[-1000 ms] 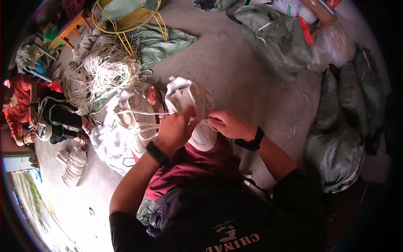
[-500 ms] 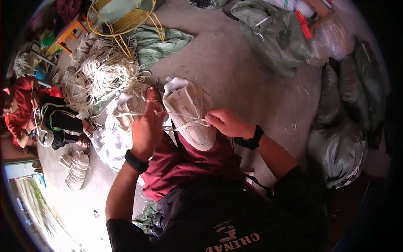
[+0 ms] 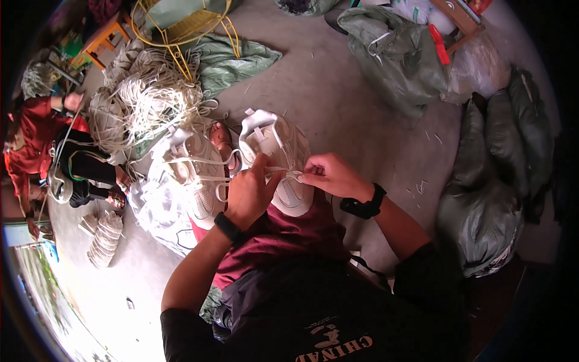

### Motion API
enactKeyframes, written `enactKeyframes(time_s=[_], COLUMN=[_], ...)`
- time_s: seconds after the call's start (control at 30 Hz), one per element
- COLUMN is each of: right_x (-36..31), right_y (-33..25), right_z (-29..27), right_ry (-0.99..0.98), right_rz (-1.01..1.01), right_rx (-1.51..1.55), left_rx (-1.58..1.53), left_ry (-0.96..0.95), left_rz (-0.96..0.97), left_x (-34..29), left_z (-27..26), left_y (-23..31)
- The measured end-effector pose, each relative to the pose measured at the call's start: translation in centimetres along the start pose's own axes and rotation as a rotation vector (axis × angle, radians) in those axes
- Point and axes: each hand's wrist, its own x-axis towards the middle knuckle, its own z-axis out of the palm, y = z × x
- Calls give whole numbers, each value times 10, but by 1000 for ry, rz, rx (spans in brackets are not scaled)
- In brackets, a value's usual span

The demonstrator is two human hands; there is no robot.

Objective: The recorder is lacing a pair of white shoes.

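Two off-white sneakers rest on my lap, toes toward me. Over the toe end of the right sneaker [image 3: 265, 143], my left hand [image 3: 248, 192] and my right hand [image 3: 335, 176] are close together. Each is closed in a pinch on the pale shoelace [image 3: 292, 174], with a short stretch of lace between them. My left fingertips are partly hidden behind the hand. Just left of that hand is the left sneaker [image 3: 192, 158], its loose laces lying across its front and hanging in loops beside it.
A large heap of white laces [image 3: 154, 90] lies at the upper left, by a yellow wicker chair [image 3: 181, 30]. A person in red [image 3: 39, 130] sits at the left. Green sacks [image 3: 392, 54] and stuffed bags [image 3: 482, 211] stand on the right; a lace bundle [image 3: 105, 240] is at lower left.
My left hand has moved right, closer to my right hand, uncovering the left sneaker. The stretch of lace between them is shorter. The person in red has spread both arms apart.
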Motion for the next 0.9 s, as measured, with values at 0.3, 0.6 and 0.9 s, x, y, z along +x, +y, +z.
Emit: enactKeyframes(time_s=[0.3,0.6,0.9], right_x=[5,3,6], right_y=[9,3,8], right_z=[12,25,38], right_ry=[37,104,117], right_rz=[124,239,212], right_rx=[410,601,588], left_rx=[-112,-138,-153], left_ry=[-6,-15,6], left_rz=[-56,-61,-18], left_x=[-1,-2,-5], left_z=[0,1,6], left_y=[-9,-16,-28])
